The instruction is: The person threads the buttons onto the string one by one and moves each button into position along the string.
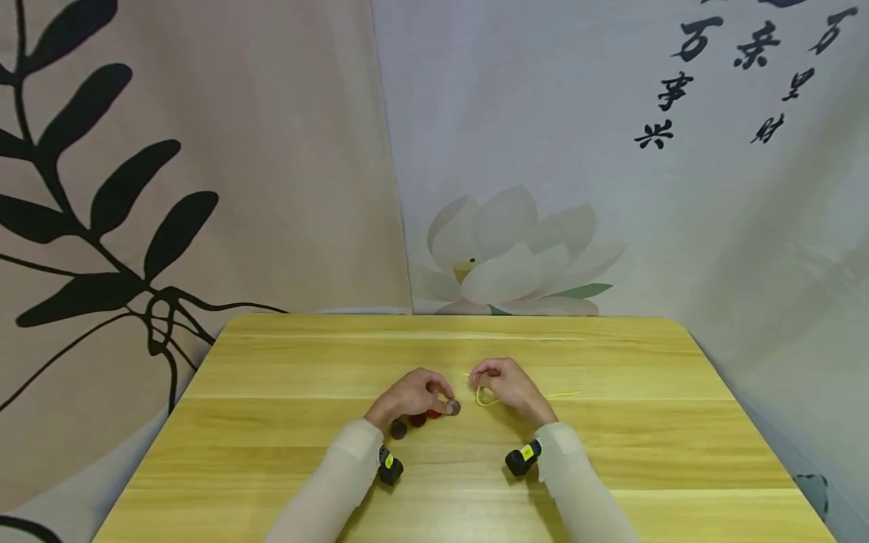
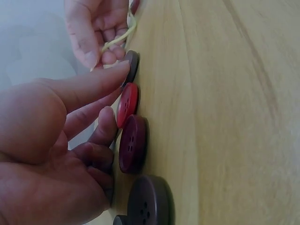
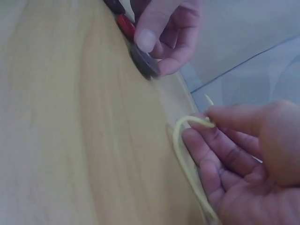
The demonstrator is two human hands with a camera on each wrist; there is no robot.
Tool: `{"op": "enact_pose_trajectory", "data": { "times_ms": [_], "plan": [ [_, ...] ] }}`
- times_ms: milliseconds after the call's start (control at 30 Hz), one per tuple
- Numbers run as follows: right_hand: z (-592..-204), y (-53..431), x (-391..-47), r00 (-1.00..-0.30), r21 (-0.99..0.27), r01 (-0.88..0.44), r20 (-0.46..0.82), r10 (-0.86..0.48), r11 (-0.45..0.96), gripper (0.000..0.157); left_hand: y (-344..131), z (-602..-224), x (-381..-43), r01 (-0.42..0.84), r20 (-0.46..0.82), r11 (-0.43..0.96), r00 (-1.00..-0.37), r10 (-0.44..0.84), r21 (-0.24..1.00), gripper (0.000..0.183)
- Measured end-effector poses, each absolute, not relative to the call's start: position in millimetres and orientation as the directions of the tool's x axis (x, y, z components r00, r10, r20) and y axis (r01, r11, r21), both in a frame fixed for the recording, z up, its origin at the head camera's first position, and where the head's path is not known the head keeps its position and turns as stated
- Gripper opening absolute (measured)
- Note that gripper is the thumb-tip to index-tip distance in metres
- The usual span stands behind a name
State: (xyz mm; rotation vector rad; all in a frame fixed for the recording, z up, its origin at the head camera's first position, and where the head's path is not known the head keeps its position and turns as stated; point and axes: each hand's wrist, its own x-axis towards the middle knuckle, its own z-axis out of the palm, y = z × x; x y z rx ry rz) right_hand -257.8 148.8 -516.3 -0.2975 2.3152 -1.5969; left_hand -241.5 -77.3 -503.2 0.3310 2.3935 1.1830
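My left hand point(image 1: 416, 394) pinches a grey-brown button point(image 3: 142, 62) between thumb and fingers, low over the table at the end of a row of buttons. Beside it in that row are a red button point(image 2: 127, 104), a maroon button point(image 2: 133, 144) and a dark brown button point(image 2: 150, 201), all with holes in the middle. To the right, my right hand point(image 1: 511, 386) holds a yellow cord point(image 3: 186, 168) between thumb and fingertip, with a short tip sticking out past them. The cord loops below the fingers, and its other end trails rightward behind the hand.
Both hands work over a light wooden table point(image 1: 448, 490). Beyond its far edge hang cloth backdrops point(image 1: 299, 151) with printed leaves, a flower and dark characters. Black wrist cameras point(image 1: 390, 466) sit on both wrists. Beside the dark brown button shows another small dark edge point(image 2: 119, 220).
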Motion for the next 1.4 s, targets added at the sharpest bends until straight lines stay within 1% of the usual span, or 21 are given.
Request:
{"op": "enact_pose_trajectory", "data": {
  "times_ms": [267,500,733,1000,1233,1400],
  "plan": [
    [-516,146,-257,-0.930,-0.935,0.018,-0.146,-0.338,0.354,0.015,-78,-506,-241,0.030,-0.272,0.620,-0.881,0.387,0.784,0.009],
    [-517,146,-256,-0.929,-0.934,0.003,-0.134,-0.344,0.357,0.015,-78,-503,-239,-0.006,-0.290,0.626,-0.889,0.353,0.780,0.008],
    [-517,144,-253,-0.939,-0.933,-0.022,-0.104,-0.326,0.360,0.013,-77,-503,-240,-0.013,-0.270,0.616,-0.906,0.326,0.788,0.012],
    [-513,145,-250,-0.940,-0.919,-0.046,-0.093,-0.328,0.391,0.013,-74,-503,-238,-0.039,-0.264,0.601,-0.919,0.291,0.798,0.017],
    [-507,144,-247,-0.944,-0.922,-0.072,-0.059,-0.324,0.380,0.012,-75,-504,-238,-0.082,-0.276,0.560,-0.922,0.272,0.824,0.018],
    [-500,145,-244,-0.953,-0.929,-0.078,-0.037,-0.299,0.363,0.012,-78,-502,-236,-0.128,-0.290,0.487,-0.917,0.274,0.864,0.013]
  ]
}}
